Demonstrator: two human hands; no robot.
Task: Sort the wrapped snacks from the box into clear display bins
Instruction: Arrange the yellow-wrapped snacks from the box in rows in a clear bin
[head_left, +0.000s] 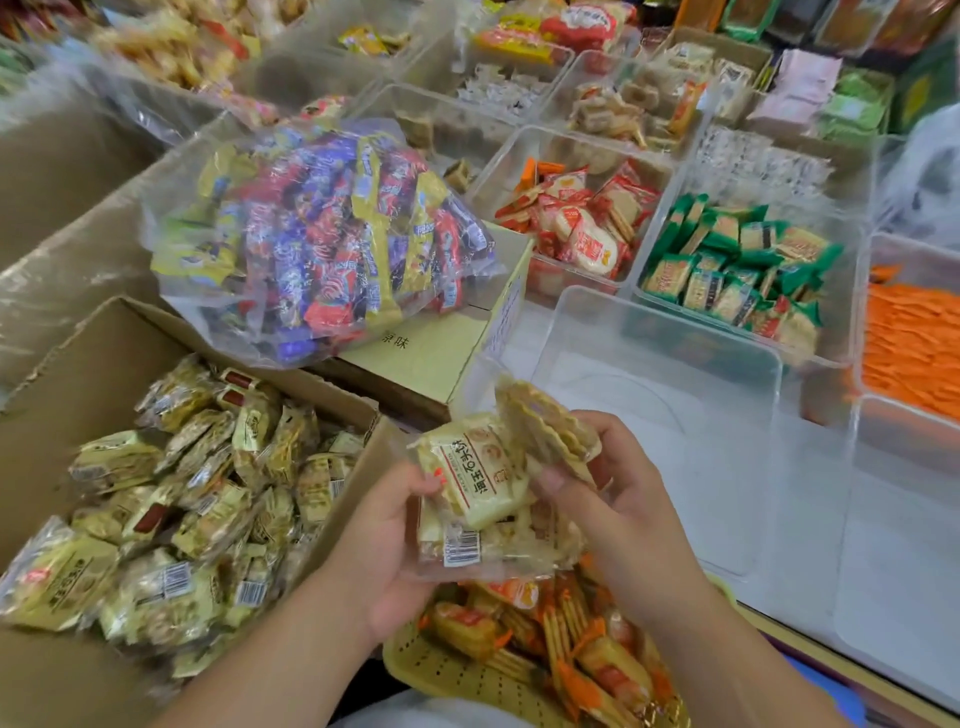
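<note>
You have two hands in view, left hand (395, 561) and right hand (618, 499), sharing about three pale wrapped snacks (483, 478). One open cardboard box (78, 374) holds too many packets to count. One clear bin (654, 405) sits empty.

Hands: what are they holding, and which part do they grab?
Both hold pale wrapped snacks: the left hand grips the stack's left edge, the right hand pinches the right side of a tilted packet.

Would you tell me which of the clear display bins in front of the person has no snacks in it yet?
It is the clear bin just beyond the right hand. The bins behind it hold green-wrapped crackers and red-wrapped crackers.
</note>
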